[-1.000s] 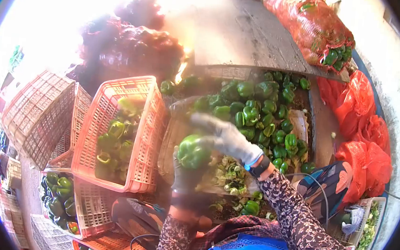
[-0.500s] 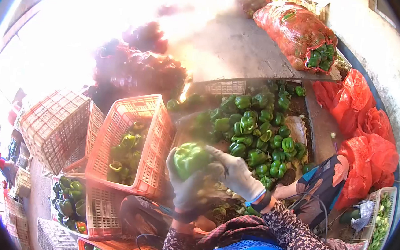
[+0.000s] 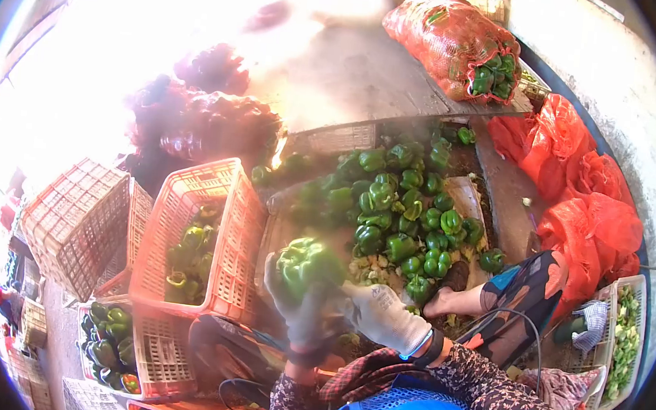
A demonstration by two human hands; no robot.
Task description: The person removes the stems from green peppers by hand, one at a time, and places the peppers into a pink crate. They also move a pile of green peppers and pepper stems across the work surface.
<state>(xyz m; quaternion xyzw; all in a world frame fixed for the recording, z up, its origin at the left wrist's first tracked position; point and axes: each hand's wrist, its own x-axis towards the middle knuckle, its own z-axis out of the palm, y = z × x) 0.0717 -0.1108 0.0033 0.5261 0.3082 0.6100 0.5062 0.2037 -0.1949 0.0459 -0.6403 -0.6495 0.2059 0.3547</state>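
Observation:
My left hand (image 3: 296, 316), in a pale work glove, is wrapped round a large green bell pepper (image 3: 309, 265) from the left and below. Just to its right is my gloved right hand (image 3: 385, 315), its fingers curled toward the pepper's lower side. Haze and blur hide its fingertips and whatever they may grip. Beyond both hands lies a heap of green bell peppers (image 3: 402, 245) on the floor, with pale trimmings (image 3: 369, 271) scattered at its near edge.
At left stands an orange crate (image 3: 244, 237) with several peppers inside; a crate of peppers (image 3: 105, 345) and stacked crates (image 3: 72, 223) are beyond it. A red mesh sack (image 3: 452, 49) of peppers lies at the back. Red netting (image 3: 585, 217) and a crate of trimmings (image 3: 626, 336) are at right.
The camera view has shifted, so the surroundings sit further left. My right hand has moved lower against the pepper, which stays in my left hand.

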